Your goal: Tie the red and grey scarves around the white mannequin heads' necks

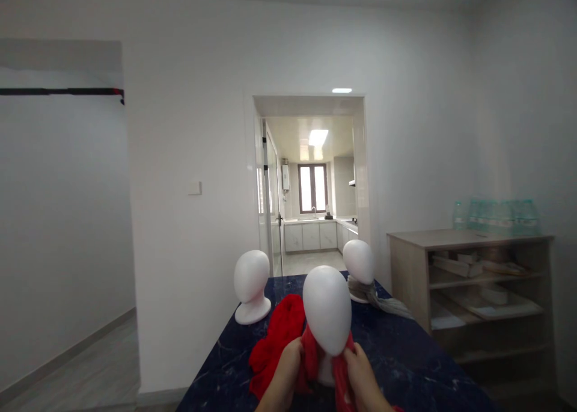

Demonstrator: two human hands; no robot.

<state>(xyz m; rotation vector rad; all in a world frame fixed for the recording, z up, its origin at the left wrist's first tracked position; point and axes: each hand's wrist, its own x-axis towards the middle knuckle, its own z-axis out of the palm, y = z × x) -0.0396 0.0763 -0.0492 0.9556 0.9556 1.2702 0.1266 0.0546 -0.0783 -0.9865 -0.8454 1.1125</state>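
Observation:
A white foam mannequin head [327,308] stands close in front of me on a dark blue marbled table [406,358]. A red scarf [277,340] wraps round its neck and trails in a heap to the left. My left hand [286,370] is closed on the red fabric at the left of the neck. At the right of the neck my right hand [360,376] pinches the same scarf.
Two more white mannequin heads stand farther back: one bare at the left [251,285], one at the right [359,261] with a grey scarf [383,301]. A wooden shelf unit [473,279] with water bottles [496,215] stands right. A doorway [311,183] opens onto a kitchen.

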